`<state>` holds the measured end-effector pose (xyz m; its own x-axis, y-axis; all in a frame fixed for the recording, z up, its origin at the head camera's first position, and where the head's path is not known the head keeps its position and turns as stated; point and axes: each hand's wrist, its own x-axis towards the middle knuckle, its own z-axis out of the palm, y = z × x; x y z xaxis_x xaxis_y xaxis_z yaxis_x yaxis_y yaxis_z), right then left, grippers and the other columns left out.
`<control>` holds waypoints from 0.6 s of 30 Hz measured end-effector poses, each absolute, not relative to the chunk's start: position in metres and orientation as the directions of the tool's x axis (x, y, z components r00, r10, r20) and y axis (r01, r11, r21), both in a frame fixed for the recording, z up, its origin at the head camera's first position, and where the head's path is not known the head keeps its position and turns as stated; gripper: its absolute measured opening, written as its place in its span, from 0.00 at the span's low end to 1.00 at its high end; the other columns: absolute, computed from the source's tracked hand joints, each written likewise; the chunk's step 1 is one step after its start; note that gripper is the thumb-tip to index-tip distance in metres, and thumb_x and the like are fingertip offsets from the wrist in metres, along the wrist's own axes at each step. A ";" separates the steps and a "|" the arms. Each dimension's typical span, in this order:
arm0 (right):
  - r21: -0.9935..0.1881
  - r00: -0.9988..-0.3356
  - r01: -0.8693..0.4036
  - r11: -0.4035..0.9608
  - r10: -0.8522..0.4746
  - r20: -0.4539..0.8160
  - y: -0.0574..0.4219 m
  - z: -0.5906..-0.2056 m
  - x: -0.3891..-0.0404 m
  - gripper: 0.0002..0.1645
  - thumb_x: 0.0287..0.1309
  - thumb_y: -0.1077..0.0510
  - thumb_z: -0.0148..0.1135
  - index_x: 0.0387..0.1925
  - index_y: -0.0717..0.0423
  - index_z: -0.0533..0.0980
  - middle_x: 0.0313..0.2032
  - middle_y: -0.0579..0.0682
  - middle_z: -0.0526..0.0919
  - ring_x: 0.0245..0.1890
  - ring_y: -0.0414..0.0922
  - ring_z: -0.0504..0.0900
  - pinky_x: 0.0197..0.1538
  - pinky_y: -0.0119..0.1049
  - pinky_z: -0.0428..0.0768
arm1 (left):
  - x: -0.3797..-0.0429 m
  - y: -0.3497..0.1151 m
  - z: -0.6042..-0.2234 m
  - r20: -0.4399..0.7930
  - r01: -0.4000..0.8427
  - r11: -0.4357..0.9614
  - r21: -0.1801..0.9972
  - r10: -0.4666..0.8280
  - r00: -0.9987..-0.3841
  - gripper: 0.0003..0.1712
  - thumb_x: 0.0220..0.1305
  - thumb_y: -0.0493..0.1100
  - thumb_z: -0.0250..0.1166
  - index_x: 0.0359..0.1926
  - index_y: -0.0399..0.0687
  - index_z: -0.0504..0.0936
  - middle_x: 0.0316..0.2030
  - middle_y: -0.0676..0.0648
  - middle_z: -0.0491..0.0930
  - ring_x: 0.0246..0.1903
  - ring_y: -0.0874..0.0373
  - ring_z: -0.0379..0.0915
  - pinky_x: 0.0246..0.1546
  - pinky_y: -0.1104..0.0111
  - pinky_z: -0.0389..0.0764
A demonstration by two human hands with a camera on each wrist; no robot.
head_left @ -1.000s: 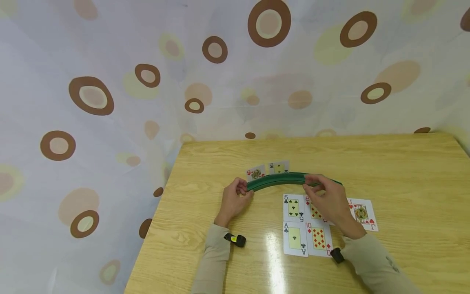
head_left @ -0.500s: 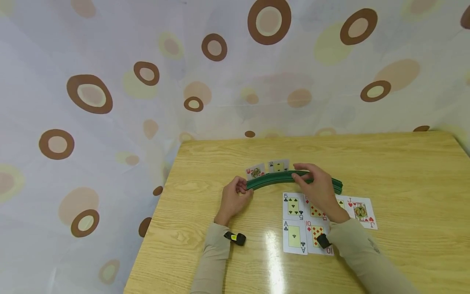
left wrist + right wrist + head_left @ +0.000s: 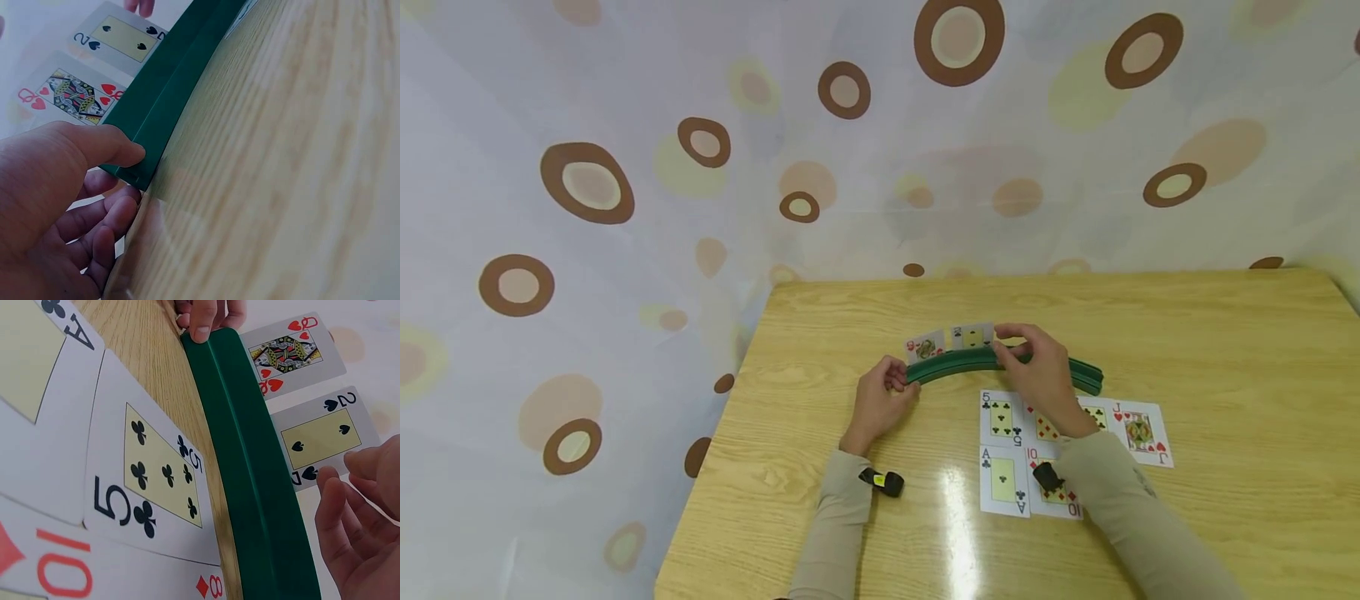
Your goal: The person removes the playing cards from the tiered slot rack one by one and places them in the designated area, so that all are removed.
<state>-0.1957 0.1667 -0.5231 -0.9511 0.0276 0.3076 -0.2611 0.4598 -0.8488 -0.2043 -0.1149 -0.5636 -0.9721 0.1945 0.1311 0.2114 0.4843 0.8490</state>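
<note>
A curved green playing card holder (image 3: 951, 364) lies across the table. My left hand (image 3: 881, 406) grips its left end, thumb on the front face and fingers curled behind, as the left wrist view shows. Standing in the holder's slot are the queen of hearts (image 3: 284, 356) and the two of spades (image 3: 322, 439), leaning back. My right hand (image 3: 1041, 371) reaches over the holder's middle from the front. Its thumb and index fingertips (image 3: 353, 460) are right at the side edge of the two of spades, slightly apart from each other, other fingers loosely bent.
Face-up cards lie in front of the holder: five of clubs (image 3: 1000, 421), ace of clubs (image 3: 1003, 479), ten of diamonds (image 3: 1060, 493), jack of hearts (image 3: 1141, 432), and others partly under the right arm. The wooden table (image 3: 1225, 350) meets a patterned wall covering (image 3: 865, 233).
My right hand has moved left along the holder, from its right part to the edge of the two of spades. My left hand keeps its grip on the left end.
</note>
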 end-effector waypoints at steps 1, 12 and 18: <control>-0.847 -0.951 -0.260 0.464 0.030 0.309 0.166 -0.523 -0.197 0.18 0.75 0.61 0.69 0.62 0.61 0.83 0.57 0.62 0.88 0.36 0.17 0.78 0.40 0.17 0.74 | -0.204 -0.115 -0.563 0.128 0.208 0.484 0.850 0.194 -0.973 0.13 0.69 0.36 0.73 0.50 0.38 0.82 0.42 0.38 0.86 0.38 0.54 0.81 0.44 0.72 0.82; -0.848 -0.962 -0.211 0.485 0.052 0.269 0.160 -0.525 -0.201 0.13 0.76 0.62 0.66 0.56 0.64 0.84 0.51 0.63 0.90 0.32 0.22 0.80 0.37 0.20 0.75 | -0.203 -0.116 -0.569 0.111 0.188 0.484 0.855 0.182 -0.977 0.13 0.70 0.37 0.74 0.50 0.39 0.82 0.42 0.39 0.86 0.38 0.57 0.80 0.43 0.73 0.81; -0.852 -0.960 -0.203 0.483 0.072 0.269 0.159 -0.526 -0.203 0.11 0.77 0.62 0.66 0.55 0.63 0.84 0.51 0.62 0.90 0.32 0.21 0.79 0.37 0.19 0.75 | -0.204 -0.116 -0.565 0.114 0.191 0.490 0.850 0.183 -0.977 0.13 0.69 0.36 0.73 0.50 0.38 0.82 0.42 0.38 0.86 0.38 0.59 0.79 0.44 0.74 0.81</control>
